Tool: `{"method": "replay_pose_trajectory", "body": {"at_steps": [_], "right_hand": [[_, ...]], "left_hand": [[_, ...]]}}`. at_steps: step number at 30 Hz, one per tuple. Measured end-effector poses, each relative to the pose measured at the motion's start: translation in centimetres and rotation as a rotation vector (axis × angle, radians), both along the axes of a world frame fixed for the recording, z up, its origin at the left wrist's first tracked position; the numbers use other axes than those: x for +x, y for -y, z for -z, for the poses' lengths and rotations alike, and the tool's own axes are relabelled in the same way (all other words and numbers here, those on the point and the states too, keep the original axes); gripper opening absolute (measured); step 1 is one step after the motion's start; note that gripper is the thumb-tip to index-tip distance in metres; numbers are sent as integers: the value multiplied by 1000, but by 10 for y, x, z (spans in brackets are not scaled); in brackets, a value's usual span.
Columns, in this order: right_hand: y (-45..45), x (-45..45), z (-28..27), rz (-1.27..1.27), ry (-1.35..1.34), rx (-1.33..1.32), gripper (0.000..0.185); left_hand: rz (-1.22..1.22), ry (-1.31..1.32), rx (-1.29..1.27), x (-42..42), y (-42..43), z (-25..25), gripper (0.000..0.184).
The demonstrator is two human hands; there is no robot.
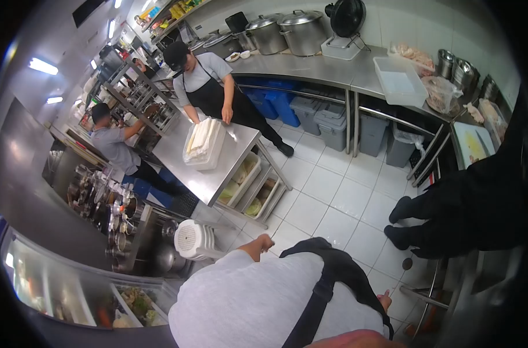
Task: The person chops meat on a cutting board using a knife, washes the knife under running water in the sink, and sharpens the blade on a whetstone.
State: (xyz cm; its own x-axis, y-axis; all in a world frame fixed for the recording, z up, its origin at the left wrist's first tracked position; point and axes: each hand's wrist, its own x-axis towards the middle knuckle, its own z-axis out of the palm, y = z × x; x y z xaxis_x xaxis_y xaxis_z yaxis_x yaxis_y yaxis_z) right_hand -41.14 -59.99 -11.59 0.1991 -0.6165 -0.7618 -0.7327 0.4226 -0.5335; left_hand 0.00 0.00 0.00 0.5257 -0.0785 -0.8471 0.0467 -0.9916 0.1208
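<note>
My left hand (265, 242) hangs out in front of my grey shirt, over the tiled floor. Its fingers look loosely curled, and nothing shows in them. Past the edge of my black apron (354, 268), part of my right hand (384, 300) shows with a finger stretched out; the rest is hidden. Neither hand touches any object that I can see. Nearest my left hand are the white stacked stools (195, 239) and a steel table (232, 152). On that table stands a clear plastic tub (204, 158) filled with long white pieces, touched by a co-worker (210, 81).
Trays of vegetables (243, 178) sit under the table. A steel counter (310, 71) carries large pots (303, 35), with grey bins (332, 124) below. A person in dark clothes stands right, near a cutting board (471, 145). Another co-worker (113, 142) is at left.
</note>
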Motion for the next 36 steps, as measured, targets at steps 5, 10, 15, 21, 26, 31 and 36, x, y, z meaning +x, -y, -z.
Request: {"method": "replay_pose_trajectory", "body": {"at_steps": [5, 10, 15, 21, 26, 31, 36], "right_hand": [[46, -55, 28, 258, -4, -41, 60], [-17, -72, -37, 166, -70, 66, 34], [-120, -117, -86, 195, -150, 164, 20], [-120, -117, -178, 223, -310, 12, 26], [-105, -126, -132, 356, -167, 11, 20], [-51, -112, -123, 392, 14, -16, 17], [61, -84, -152, 209, 341, -203, 17]], "left_hand": [[-180, 16, -44, -11, 67, 19, 32], [-13, 209, -463, 52, 102, 72, 34], [-445, -126, -734, 74, 180, 48, 32], [115, -241, -652, 28, 186, 85, 38], [671, -13, -504, 11, 174, 78, 41], [822, 101, -452, -9, 205, 51, 45], [1104, 306, -480, -34, 270, 31, 49]]}}
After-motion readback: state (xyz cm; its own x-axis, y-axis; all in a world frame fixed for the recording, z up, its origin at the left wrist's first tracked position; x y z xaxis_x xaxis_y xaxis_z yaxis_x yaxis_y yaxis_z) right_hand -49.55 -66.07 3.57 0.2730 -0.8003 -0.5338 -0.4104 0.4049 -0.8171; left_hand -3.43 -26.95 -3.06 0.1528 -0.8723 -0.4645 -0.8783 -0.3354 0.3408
